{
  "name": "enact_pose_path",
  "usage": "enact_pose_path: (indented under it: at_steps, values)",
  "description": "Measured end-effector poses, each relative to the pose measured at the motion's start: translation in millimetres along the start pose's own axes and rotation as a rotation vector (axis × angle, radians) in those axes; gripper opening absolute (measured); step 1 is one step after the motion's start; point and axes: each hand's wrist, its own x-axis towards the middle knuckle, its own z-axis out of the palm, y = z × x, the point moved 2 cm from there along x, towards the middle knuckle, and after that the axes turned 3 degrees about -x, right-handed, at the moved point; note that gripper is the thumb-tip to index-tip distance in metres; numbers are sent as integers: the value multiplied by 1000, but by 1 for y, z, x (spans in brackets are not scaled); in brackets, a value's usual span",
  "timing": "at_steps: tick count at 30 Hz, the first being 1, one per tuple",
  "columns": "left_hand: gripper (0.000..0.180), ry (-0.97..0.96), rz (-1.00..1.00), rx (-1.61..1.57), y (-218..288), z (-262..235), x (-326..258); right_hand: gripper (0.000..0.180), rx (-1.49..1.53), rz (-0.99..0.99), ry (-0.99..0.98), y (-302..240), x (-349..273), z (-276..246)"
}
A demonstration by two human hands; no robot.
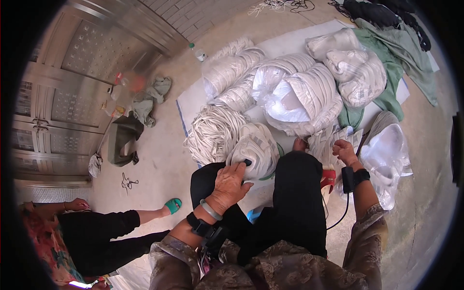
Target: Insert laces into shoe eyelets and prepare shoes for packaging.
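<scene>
I sit with black trousers over my knees. My left hand rests on my left knee, its fingertips touching a white bundle of strap loops wrapped in clear plastic. My right hand reaches past my right knee and grips a fan of white strap pieces. Black bands sit on both wrists, and a cable hangs from the right one.
Piles of white strap coils and plastic bags of them lie on a white sheet. A clear bag lies at my right. Another person's legs with a green sandal are at lower left, before a metal door.
</scene>
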Motion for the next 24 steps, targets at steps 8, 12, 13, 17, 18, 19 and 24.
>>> enact_pose_path:
  at_steps: [8, 12, 13, 17, 18, 19, 24]
  values:
    - [29, -24, 11, -39, -14, 8, 12, 15, -264, -498, -164, -172, -17, 16]
    - [30, -10, 161, -32, -10, -6, 17, 17, -497, -633, -272, -211, -12, 69]
    - [32, -28, 228, 4, -6, -7, 19, 16, -530, -600, -295, -211, -8, 84]
    - [37, -157, 115, 63, 4, 2, 24, 18, -641, -540, -307, -180, 9, 136]
    - [37, -181, 109, 65, 5, 6, 23, 23, -700, -557, -282, -168, 11, 147]
    - [39, -121, 141, 116, 7, 10, 22, 28, -809, -517, -244, -157, 13, 154]
    - [43, 51, 127, 138, 2, 26, 15, 42, -300, -40, -303, -108, 9, 172]
